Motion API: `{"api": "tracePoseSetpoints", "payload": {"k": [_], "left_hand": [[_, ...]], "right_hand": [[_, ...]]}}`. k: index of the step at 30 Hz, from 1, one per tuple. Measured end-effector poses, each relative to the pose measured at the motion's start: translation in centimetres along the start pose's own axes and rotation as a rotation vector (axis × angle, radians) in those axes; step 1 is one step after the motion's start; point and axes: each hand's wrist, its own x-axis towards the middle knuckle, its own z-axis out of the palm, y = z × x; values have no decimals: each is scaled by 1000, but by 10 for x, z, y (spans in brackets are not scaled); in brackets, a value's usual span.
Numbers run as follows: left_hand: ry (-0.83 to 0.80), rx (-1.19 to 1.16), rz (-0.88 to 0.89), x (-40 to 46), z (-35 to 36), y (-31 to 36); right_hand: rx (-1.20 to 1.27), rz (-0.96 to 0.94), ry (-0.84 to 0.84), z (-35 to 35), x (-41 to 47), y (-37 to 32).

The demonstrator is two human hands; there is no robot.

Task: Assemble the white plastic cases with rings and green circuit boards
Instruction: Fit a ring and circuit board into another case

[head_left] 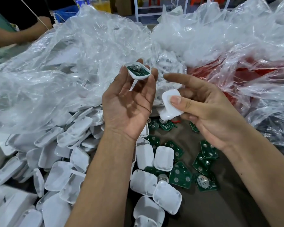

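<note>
My left hand [129,104] is raised palm up and pinches a white case half [132,74] at its fingertips. A green circuit board [138,70] with a round metal cell lies inside that half, and a white strip hangs below it. My right hand [208,110] is beside it to the right, its thumb pressed on a white case lid [168,102]. Another white piece sits just under that lid. Loose white case halves [82,154] are heaped below left, and loose green boards [179,176] lie below right.
Crumpled clear plastic bags [72,63] fill the back and both sides, one over something red [256,71] at the right. Another person's arm [15,35] rests at the far left. A white box [15,203] sits at the bottom left. The brown table top [220,207] shows at the bottom right.
</note>
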Motion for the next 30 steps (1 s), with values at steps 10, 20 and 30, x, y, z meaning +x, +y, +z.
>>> {"api": "tracePoseSetpoints", "payload": {"k": [10,20,30], "left_hand": [[-51,25,22,-1,2,-4],[-85,49,0,0,2,-9],[-126,249,8,2,1,-17]], "right_hand": [[95,107,78,-3,-1,-6],[255,52,134,-13,3,-7],[275,-71,54,-17,-1,-22]]}}
